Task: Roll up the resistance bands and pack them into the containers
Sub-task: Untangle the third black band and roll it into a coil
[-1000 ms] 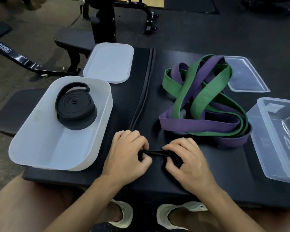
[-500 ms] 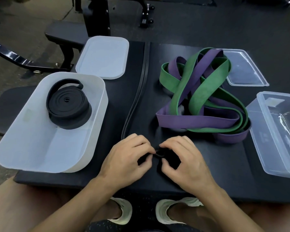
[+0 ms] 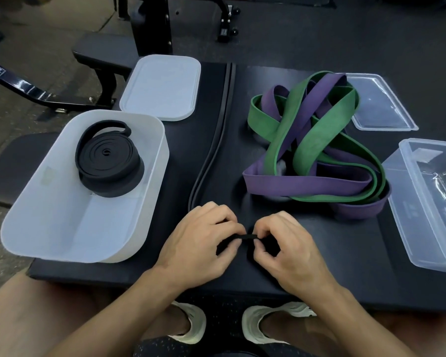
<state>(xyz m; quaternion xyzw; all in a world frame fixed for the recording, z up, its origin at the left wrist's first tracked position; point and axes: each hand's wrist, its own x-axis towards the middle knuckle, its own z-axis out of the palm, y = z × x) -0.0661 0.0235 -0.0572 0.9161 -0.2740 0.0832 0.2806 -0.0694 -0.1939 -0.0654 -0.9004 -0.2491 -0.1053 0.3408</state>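
Thin black band [image 3: 215, 143] lengthwise, near to far

I can't tell how much of the thin black band [image 3: 248, 237] is coiled: the left hand [image 3: 204, 243] and right hand [image 3: 286, 248] pinching it cover all but a short stub. The clear container [image 3: 422, 215] runs off the right edge. The green band [image 3: 312, 148] partly buries the purple band [image 3: 307, 182].
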